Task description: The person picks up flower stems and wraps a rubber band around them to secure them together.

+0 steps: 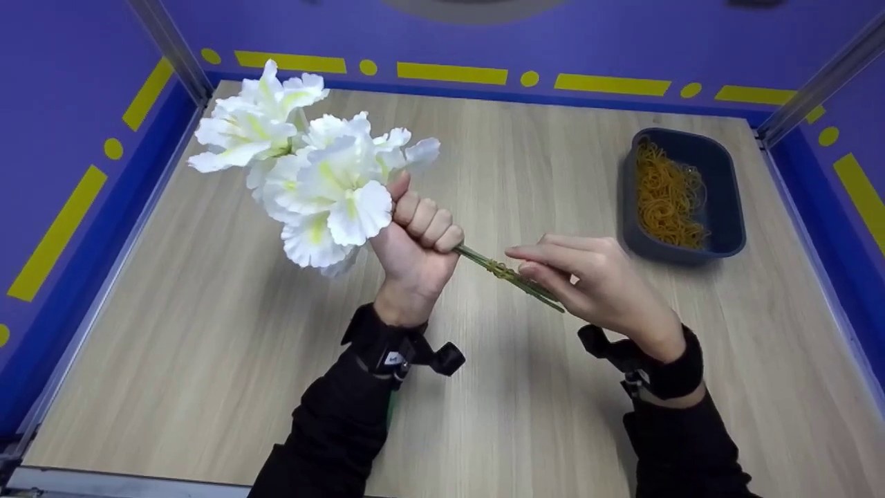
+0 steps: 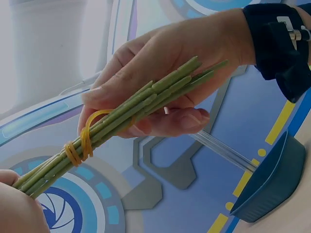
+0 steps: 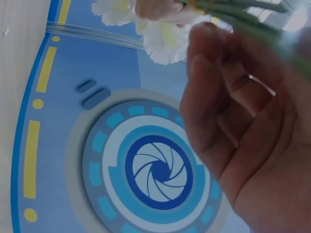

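In the head view my left hand grips a bunch of white artificial flowers by the stems, just below the blooms. Its thumb is up beside the petals, and the green stem ends point out past the little finger. A yellow rubber band is wound several times round the stems; one looser loop of it reaches to the fingers of my right hand. Those fingers are bent around the lower stems, holding the loop. Behind the stems, part of this loop is hidden in the left wrist view.
A dark blue-grey bin with a heap of yellow rubber bands stands at the right of the wooden tabletop. Blue panels with yellow marks enclose the table at the back and both sides.
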Action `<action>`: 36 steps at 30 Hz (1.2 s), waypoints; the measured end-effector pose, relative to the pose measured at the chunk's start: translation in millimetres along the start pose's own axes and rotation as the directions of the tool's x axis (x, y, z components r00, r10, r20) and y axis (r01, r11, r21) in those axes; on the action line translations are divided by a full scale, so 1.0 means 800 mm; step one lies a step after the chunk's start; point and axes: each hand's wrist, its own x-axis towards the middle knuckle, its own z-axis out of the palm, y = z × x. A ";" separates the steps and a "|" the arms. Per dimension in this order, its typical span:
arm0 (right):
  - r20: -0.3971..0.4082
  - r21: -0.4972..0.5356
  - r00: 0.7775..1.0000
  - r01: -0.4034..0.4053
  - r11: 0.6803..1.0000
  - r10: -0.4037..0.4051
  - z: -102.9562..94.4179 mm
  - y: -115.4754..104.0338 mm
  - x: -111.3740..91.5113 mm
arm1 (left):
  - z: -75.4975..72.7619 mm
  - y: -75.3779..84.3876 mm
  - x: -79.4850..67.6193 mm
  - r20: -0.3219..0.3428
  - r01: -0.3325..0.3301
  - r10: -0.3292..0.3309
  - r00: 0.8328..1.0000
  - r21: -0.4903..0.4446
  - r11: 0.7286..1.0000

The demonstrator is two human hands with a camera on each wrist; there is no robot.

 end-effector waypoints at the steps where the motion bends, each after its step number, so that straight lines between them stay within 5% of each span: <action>1: 0.012 -0.008 1.000 -0.026 1.000 0.026 0.001 -0.002 -0.001 | -0.001 0.000 0.000 0.000 -0.001 0.001 1.000 -0.004 1.000; 8: 0.082 -0.038 0.982 -0.167 0.985 0.169 0.013 -0.009 0.000 | -0.002 0.002 0.000 0.008 -0.014 0.014 1.000 -0.005 1.000; 20: 0.187 -0.052 0.953 -0.232 0.971 0.238 0.026 -0.004 0.000 | 0.000 -0.008 -0.003 -0.037 0.005 0.001 0.999 0.148 0.989; 36: 0.208 -0.057 0.930 -0.298 0.953 0.303 0.038 -0.011 0.003 | -0.001 -0.004 -0.001 -0.116 0.010 0.009 0.993 0.159 0.987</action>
